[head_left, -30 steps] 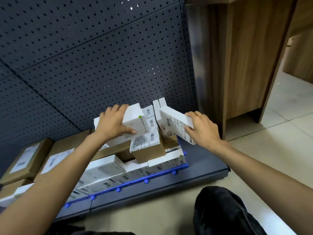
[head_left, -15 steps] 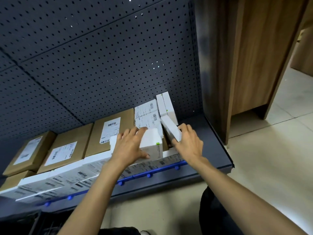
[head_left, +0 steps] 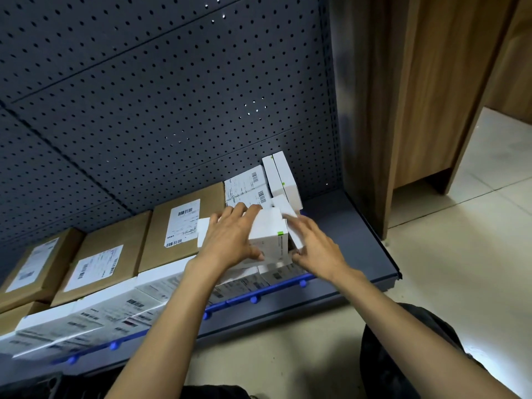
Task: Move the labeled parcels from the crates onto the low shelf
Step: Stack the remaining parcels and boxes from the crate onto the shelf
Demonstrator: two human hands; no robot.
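My left hand (head_left: 230,237) grips a white parcel with a green mark (head_left: 270,237), fingers on its top and thumb on its front, set on the parcels at the right end of the low grey shelf (head_left: 359,240). My right hand (head_left: 316,249) holds a slim white parcel (head_left: 289,214) that leans against the right side of the first one, fingers along it and thumb under its near end. Behind them stand two upright white boxes (head_left: 283,177) and labeled white parcels (head_left: 247,185). No crate is in view.
Brown labeled cartons (head_left: 178,226) lie in a row along the shelf's back, white labeled parcels (head_left: 115,306) along its blue front rail (head_left: 259,296). A perforated back panel (head_left: 172,96) rises behind. A wooden cabinet (head_left: 417,110) stands at the right. My dark-trousered knee (head_left: 403,355) is on the tiled floor.
Both hands have come down and closer together with their white parcels, onto the stack at the shelf's right end. The slim parcel now leans against the green-marked one.
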